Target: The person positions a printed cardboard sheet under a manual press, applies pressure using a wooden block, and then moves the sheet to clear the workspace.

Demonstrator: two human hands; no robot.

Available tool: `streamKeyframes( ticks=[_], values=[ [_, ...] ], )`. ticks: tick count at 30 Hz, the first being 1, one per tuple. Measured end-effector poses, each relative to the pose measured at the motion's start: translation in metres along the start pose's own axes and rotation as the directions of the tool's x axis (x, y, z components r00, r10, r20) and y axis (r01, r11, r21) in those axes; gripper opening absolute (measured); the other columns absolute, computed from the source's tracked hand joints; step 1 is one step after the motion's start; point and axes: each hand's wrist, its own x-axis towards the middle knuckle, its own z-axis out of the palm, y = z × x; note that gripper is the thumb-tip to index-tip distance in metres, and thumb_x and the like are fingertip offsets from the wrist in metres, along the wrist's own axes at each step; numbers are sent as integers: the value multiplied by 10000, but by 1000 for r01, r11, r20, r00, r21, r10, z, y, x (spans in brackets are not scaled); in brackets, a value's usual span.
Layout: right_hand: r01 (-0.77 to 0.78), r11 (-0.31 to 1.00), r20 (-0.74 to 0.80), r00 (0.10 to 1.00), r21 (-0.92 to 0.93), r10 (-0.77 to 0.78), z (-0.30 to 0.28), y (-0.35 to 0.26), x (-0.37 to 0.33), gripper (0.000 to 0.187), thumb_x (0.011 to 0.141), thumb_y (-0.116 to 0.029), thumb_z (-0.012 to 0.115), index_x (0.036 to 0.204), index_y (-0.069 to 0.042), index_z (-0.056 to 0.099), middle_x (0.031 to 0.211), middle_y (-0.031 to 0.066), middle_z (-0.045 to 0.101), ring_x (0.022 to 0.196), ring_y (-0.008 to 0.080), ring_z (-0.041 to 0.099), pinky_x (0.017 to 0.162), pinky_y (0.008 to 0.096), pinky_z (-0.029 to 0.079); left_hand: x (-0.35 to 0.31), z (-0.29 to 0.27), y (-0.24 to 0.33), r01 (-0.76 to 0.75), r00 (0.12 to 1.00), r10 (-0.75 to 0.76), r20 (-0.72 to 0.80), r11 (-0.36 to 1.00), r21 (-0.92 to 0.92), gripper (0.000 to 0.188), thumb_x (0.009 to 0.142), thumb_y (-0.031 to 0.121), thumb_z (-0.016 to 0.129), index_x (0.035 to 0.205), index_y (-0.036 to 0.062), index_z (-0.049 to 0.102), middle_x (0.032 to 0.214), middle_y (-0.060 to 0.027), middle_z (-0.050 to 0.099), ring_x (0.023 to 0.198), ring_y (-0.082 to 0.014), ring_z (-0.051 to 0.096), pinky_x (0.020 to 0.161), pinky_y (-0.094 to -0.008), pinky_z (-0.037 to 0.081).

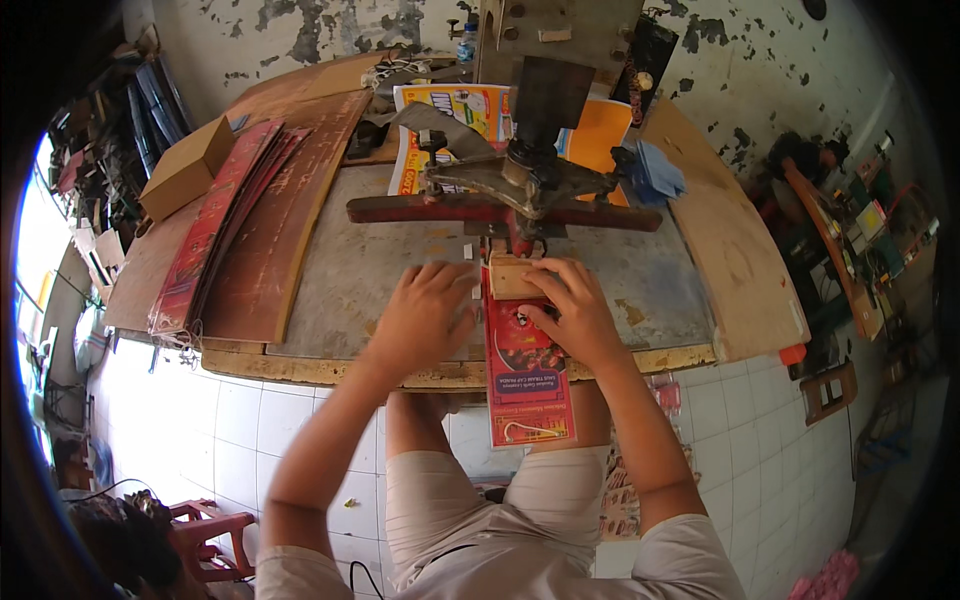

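Observation:
A long red printed card (530, 375) lies under the press, its near end hanging over the table's front edge with a pale cord loop on it. Across its far part sits a light wooden block (512, 279), just below the metal press head (520, 185). My right hand (582, 318) grips the block's right side, with the thumb low over the card. To the left of the card, my left hand (425, 308) hovers above the grey plate, fingers apart and holding nothing. Its fingertips are close to the block's left side and slightly blurred.
A dark red crossbar (430, 210) spans the press. Long red printed strips (215, 235) and a cardboard box (190, 167) lie at the left. Colourful printed sheets (600, 135) are behind the press, and blue sheets (657, 172) stand right of it. A red stool (212, 535) is lower left.

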Motion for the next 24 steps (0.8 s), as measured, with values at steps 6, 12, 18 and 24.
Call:
streamKeyframes(
  ticks=[6, 12, 18, 24],
  values=[
    [-14, 1000, 2, 1000, 1, 14, -1, -1, -1, 464, 908, -230, 892, 1317, -88, 726, 1372, 77, 645, 1267, 334, 628, 1080, 486, 524, 34, 17, -52, -141, 983, 135, 126, 989, 37, 546, 993, 194, 624, 1502, -5, 621, 1555, -188, 623, 1484, -381, 533, 1264, -530, 404],
    [-20, 1000, 11, 1000, 15, 20, 0, 2, -1, 467, 913, -225, 887, 1329, -93, 720, 1384, 76, 640, 1275, 335, 627, 1088, 487, 524, 43, 19, -54, -140, 976, 136, 170, 990, 16, 571, 952, 187, 609, 1494, 8, 626, 1539, -178, 630, 1482, -370, 536, 1256, -537, 398],
    [-30, 999, 12, 999, 24, 29, 0, 0, -1, 472, 899, -196, 896, 1323, -91, 718, 1375, 78, 643, 1264, 335, 639, 1076, 484, 550, 42, 24, -57, -184, 977, 171, 131, 978, 94, 562, 940, 197, 609, 1469, 10, 636, 1547, -176, 632, 1494, -366, 529, 1260, -554, 386],
    [-38, 998, -2, 999, 53, 39, 0, 0, 0, 474, 880, -147, 924, 1309, -85, 731, 1368, 82, 661, 1255, 344, 654, 1055, 489, 564, 44, 23, -55, -163, 977, 152, 146, 984, 67, 601, 928, 184, 585, 1497, -6, 617, 1593, -188, 614, 1527, -369, 514, 1276, -565, 376]
  ],
)
